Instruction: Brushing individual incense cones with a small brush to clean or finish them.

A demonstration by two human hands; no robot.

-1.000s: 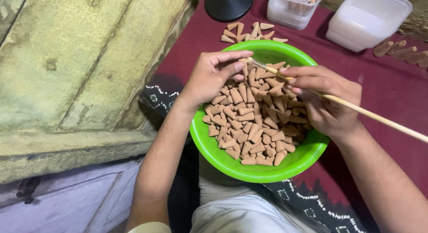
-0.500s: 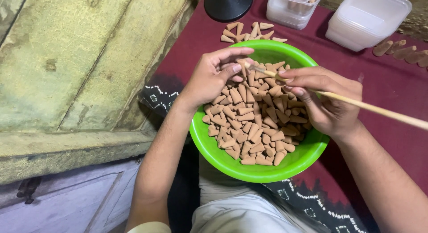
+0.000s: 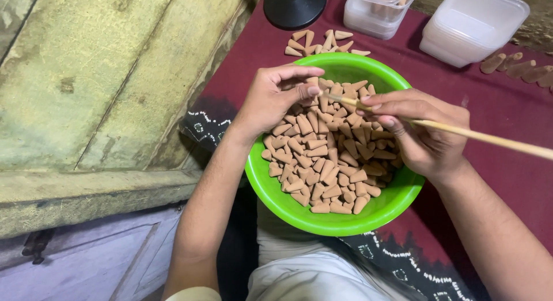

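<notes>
— Item one, changes since a second ago?
— My left hand [image 3: 271,102] has slid a little toward the far rim of the bowl [image 3: 271,188]; thumb and forefinger are pinched on one cone [image 3: 313,82] just above the heap. My right hand [image 3: 423,134] stays put, fingers closed around the stick [image 3: 489,138], whose tip now meets that cone.

— Item two, the heap?
— Cones [image 3: 328,157], tan, loose, filling the green bowl, which sits on the maroon cloth [image 3: 489,99] before my lap.

— Item three, surroundings?
— Loose cones [image 3: 322,42] beyond the bowl; black base [image 3: 294,7]; two clear tubs [image 3: 380,10] [image 3: 472,24]; a row of cones [image 3: 518,67] at far right. Worn green boards [image 3: 86,88] to my left.

— Obstructions?
— My right hand covers the bowl's right side.
</notes>
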